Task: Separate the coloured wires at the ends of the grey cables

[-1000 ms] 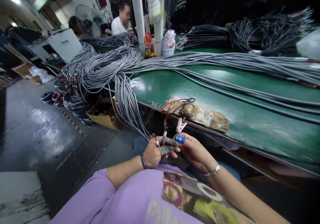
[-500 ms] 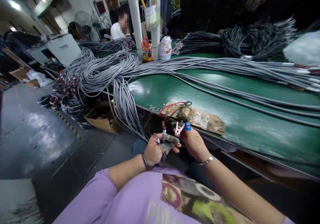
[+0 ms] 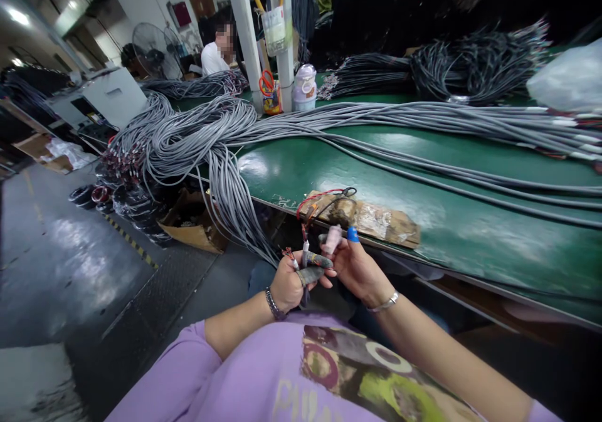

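My left hand (image 3: 290, 284), with grey coverings on two fingers, is closed around a grey cable (image 3: 305, 258). A white band and bare reddish wires show at the cable's end. A second wire end with a white band (image 3: 292, 260) pokes out near my thumb. Close by on the right, my right hand (image 3: 361, 274) has blue wrap on its thumb. Its fingers pinch a small pale pink piece (image 3: 333, 239), whose kind I cannot make out. Just beyond my hands, a wooden board (image 3: 399, 229) with red and black leads lies on the table edge.
Long grey cables (image 3: 423, 115) run across the green table (image 3: 282, 174), and a thick bundle (image 3: 235, 190) hangs over its edge. Behind stand a post (image 3: 244, 33), a purple-lidded container (image 3: 305, 86) and black cable bundles (image 3: 461, 74). A cardboard box (image 3: 197, 231) sits below; a person (image 3: 216, 57) is farther back.
The pale pink piece has turned in my right hand, from a V-like shape to a blunt, rounded one. My left hand stays nearly in place. The whole view has shifted slightly.
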{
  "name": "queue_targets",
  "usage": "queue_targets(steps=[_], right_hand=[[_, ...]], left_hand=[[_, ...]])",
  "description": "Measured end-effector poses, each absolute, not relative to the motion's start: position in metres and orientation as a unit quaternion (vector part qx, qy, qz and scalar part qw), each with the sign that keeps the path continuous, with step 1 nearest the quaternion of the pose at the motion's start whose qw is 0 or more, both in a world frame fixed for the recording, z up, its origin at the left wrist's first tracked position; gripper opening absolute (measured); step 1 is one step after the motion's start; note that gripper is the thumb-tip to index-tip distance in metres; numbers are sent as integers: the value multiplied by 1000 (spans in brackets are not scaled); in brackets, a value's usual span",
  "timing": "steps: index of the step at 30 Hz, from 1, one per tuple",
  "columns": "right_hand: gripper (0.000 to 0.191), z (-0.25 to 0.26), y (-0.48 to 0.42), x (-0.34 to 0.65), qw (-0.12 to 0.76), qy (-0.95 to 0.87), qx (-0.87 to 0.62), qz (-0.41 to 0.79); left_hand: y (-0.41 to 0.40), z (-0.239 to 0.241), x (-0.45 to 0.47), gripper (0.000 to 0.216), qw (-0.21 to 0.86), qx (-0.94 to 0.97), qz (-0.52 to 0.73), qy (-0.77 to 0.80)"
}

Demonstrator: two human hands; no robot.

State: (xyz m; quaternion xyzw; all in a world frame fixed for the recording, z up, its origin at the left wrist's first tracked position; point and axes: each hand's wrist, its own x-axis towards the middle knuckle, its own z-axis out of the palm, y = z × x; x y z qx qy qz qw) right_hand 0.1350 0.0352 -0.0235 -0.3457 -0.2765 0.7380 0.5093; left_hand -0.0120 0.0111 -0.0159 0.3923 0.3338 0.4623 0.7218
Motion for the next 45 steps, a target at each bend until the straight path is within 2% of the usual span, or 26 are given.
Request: queue_targets(steps=[7,16,20,28,32,37,41,45], right_hand=[[35,-58,10,155,505,-136,-384,761],[13,-82,-21,171,505,-137,-442,729],[12,-84,-30,176,521,-124,-457,710],[11,-88,-43,189,556,-175,-508,634],[19,-62,-51,181,528,-257,-533,609],[33,-19,-53,169,483,-475,-514,526],[30,-7,-48,156,466,-557,-496,477],[30,-14,-46,153,469,-550,-524,451]], left_hand=[[-3,-22,-23,33,725,381,449,358],[-13,-24,-11,37,705,388,460,376],[-18,-27,-8,33,691,379,491,370],[-34,-29,-13,46,714,390,422,400],[-37,-30,-15,56,720,412,422,367],[-42,-28,-11,63,699,470,402,358],[-41,-30,-4,63,697,511,374,337],[-38,-29,-5,59,658,546,392,340]])
